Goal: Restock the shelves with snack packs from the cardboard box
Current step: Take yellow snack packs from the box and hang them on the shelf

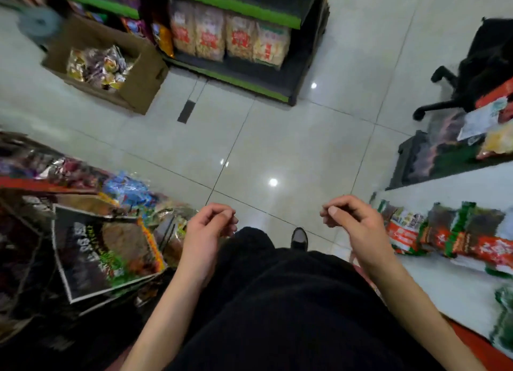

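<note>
My left hand (pixel 206 226) and right hand (pixel 351 218) hang near me over the tiled floor (pixel 277 137), fingers loosely curled, holding nothing. The open box (pixel 138 76) sits far left, snack packs (pixel 97 65) inside, just beside the shelf (pixel 236 79). The picture is blurry, so labels stay unreadable.

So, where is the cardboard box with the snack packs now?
In the head view, the cardboard box stands open on the floor at upper left, beside the left end of the green-edged shelf.
</note>
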`<state>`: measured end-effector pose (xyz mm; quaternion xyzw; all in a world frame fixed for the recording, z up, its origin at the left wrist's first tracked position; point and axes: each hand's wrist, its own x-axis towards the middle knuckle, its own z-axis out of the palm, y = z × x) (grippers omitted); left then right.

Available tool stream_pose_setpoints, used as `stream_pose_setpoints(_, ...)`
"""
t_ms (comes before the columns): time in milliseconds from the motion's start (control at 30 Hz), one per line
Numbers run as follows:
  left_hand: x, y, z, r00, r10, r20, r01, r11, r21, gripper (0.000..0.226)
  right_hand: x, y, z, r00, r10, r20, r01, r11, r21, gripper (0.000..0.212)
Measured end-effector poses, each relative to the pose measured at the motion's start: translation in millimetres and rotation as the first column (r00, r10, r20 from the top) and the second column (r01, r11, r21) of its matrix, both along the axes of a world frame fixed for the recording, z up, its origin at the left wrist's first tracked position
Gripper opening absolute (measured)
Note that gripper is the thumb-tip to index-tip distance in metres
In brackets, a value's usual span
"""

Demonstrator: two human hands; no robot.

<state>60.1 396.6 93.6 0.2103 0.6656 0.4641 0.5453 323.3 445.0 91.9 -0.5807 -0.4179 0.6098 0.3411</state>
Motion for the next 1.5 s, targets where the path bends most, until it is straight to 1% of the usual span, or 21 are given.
stream_pose_setpoints(67, -10, 15, 4, 0.996, 0.085, -0.026, -0.085, 0.996, 0.020, 0.017, -23, 46, 6, 0.994, 0.104, -0.019, -0.104, 0.994, 0.011, 0.032)
stream_pose_setpoints(200, -37, 47, -2, 0.957, 0.289, -0.031, -0.288, 0.957, 0.043, 0.021, -78, 126, 9, 0.942, 0.335, -0.011, -0.335, 0.942, 0.009, 0.018)
stream_pose_setpoints(267, -56, 68, -8, 0.919, 0.393, -0.015, -0.392, 0.919, 0.038, 0.023, -108, 163, 6, 0.905, 0.425, 0.008, -0.425, 0.905, 0.012, 0.020)
stream_pose_setpoints(333, -79, 94, -15, 0.886, 0.463, -0.001, -0.462, 0.886, 0.043, 0.028, -138, 198, 4, 0.865, 0.500, 0.026, -0.501, 0.865, 0.022, 0.029)
stream_pose_setpoints(400, -106, 122, -19, 0.860, 0.511, 0.022, -0.511, 0.859, 0.043, 0.038, -168, 231, 3, 0.835, 0.548, 0.056, -0.549, 0.836, 0.015, 0.035)
stream_pose_setpoints(467, -138, 152, -15, 0.833, 0.551, 0.056, -0.553, 0.830, 0.073, 0.042, -200, 263, 7, 0.820, 0.567, 0.074, -0.569, 0.822, 0.005, 0.035)
stream_pose_setpoints(533, -171, 180, -9, 0.817, 0.574, 0.062, -0.577, 0.807, 0.125, 0.030, -234, 297, 11, 0.782, 0.615, 0.105, -0.619, 0.785, 0.018, 0.036)
stream_pose_setpoints(600, -201, 196, -6, 0.786, 0.617, 0.040, -0.616, 0.775, 0.139, 0.020, -263, 325, 10, 0.744, 0.652, 0.145, -0.663, 0.748, 0.038, 0.033)
stream_pose_setpoints(700, -256, 216, -8, 0.720, 0.693, 0.042, -0.690, 0.708, 0.149, 0.018, -315, 368, 10, 0.699, 0.698, 0.157, -0.710, 0.703, 0.037, 0.022)
stream_pose_setpoints(800, -294, 227, -13, 0.656, 0.754, 0.028, -0.751, 0.649, 0.119, 0.017, -352, 404, 3, 0.665, 0.731, 0.150, -0.742, 0.671, 0.020, 0.032)
stream_pose_setpoints(900, -348, 243, -22, 0.573, 0.820, -0.021, -0.816, 0.572, 0.084, 0.019, -420, 447, -10, 0.613, 0.779, 0.134, -0.784, 0.621, -0.024, 0.033)
stream_pose_setpoints(967, -383, 249, -22, 0.498, 0.863, -0.081, -0.861, 0.504, 0.074, 0.022, -478, 472, -15, 0.555, 0.826, 0.100, -0.827, 0.561, -0.037, 0.029)
stream_pose_setpoints(1000, -401, 253, -21, 0.457, 0.883, -0.105, -0.883, 0.465, 0.067, 0.022, -509, 485, -18, 0.515, 0.853, 0.085, -0.854, 0.519, -0.038, 0.028)
stream_pose_setpoints(1067, -431, 261, -19, 0.369, 0.921, -0.125, -0.925, 0.377, 0.043, 0.023, -576, 507, -21, 0.396, 0.915, 0.075, -0.915, 0.400, -0.047, 0.021)
stream_pose_setpoints(1133, -460, 275, -12, 0.311, 0.941, -0.133, -0.947, 0.318, 0.036, 0.022, -643, 522, -19, 0.320, 0.946, 0.056, -0.946, 0.322, -0.033, 0.019)
stream_pose_setpoints(1200, -490, 289, -8, 0.291, 0.947, -0.133, -0.955, 0.295, 0.014, 0.023, -712, 534, -16, 0.258, 0.966, 0.033, -0.965, 0.259, -0.032, 0.021)
stream_pose_setpoints(1233, -503, 296, -6, 0.267, 0.955, -0.127, -0.963, 0.268, -0.004, 0.023, -744, 538, -14, 0.234, 0.972, 0.017, -0.971, 0.234, -0.043, 0.023)
stream_pose_setpoints(1300, -532, 309, -1, 0.205, 0.972, -0.116, -0.979, 0.205, -0.006, 0.021, -805, 545, -10, 0.208, 0.978, -0.009, -0.978, 0.207, -0.035, 0.028)
stream_pose_setpoints(1367, -563, 320, -3, 0.172, 0.980, -0.101, -0.985, 0.171, -0.016, 0.024, -861, 552, -7, 0.188, 0.982, -0.021, -0.982, 0.188, -0.020, 0.034)
stream_pose_setpoints(1433, -602, 330, -5, 0.177, 0.981, -0.085, -0.984, 0.175, -0.029, 0.036, -910, 558, -5, 0.175, 0.984, -0.026, -0.984, 0.176, 0.013, 0.035)
stream_pose_setpoints(1500, -652, 339, -10, 0.200, 0.976, -0.084, -0.980, 0.198, -0.035, 0.040, -957, 564, -8, 0.167, 0.986, -0.006, -0.985, 0.167, 0.036, 0.027)
